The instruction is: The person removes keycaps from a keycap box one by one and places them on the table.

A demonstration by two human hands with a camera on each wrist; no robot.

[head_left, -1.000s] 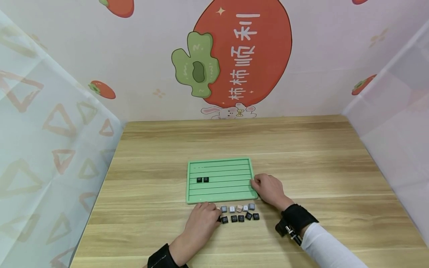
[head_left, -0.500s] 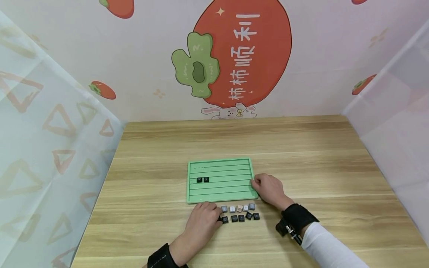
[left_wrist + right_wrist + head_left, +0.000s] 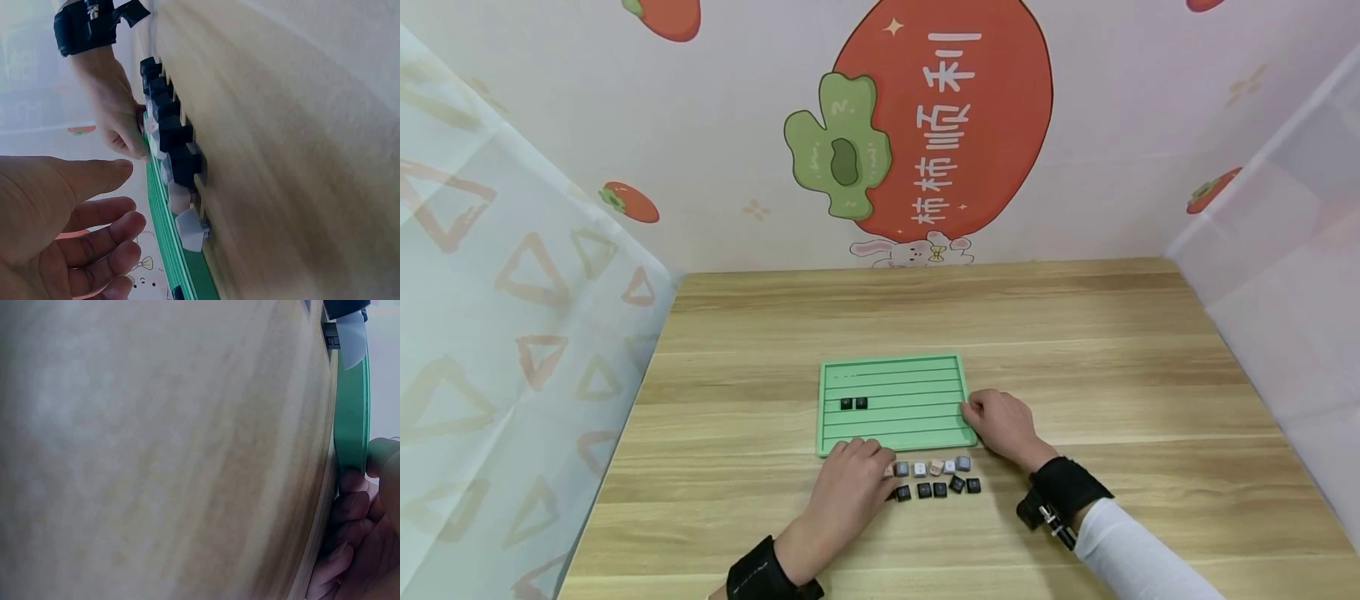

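A green grooved board [image 3: 917,404] lies on the table, with two black keycaps [image 3: 853,403] standing in one groove towards its left. My right hand [image 3: 1003,427] grips the board's right edge; the right wrist view has the thumb on top and the fingers [image 3: 351,509] beneath the rim. My left hand [image 3: 852,483] is over the board's near left edge, beside two rows of loose keycaps. In the left wrist view its thumb [image 3: 103,178] and loosely bent fingers are apart and nothing lies between them. A pale keycap [image 3: 190,230] is nearest to that hand.
Loose keycaps lie in front of the board: a row of grey, white and beige ones [image 3: 920,470] and a nearer row of black ones [image 3: 940,490]. The wooden table [image 3: 1075,333] meets a printed backdrop [image 3: 722,125] at the back and sheets at both sides.
My left hand has moved slightly forward, away from the black keycaps and over the board's near edge. The right hand and the board have stayed put.
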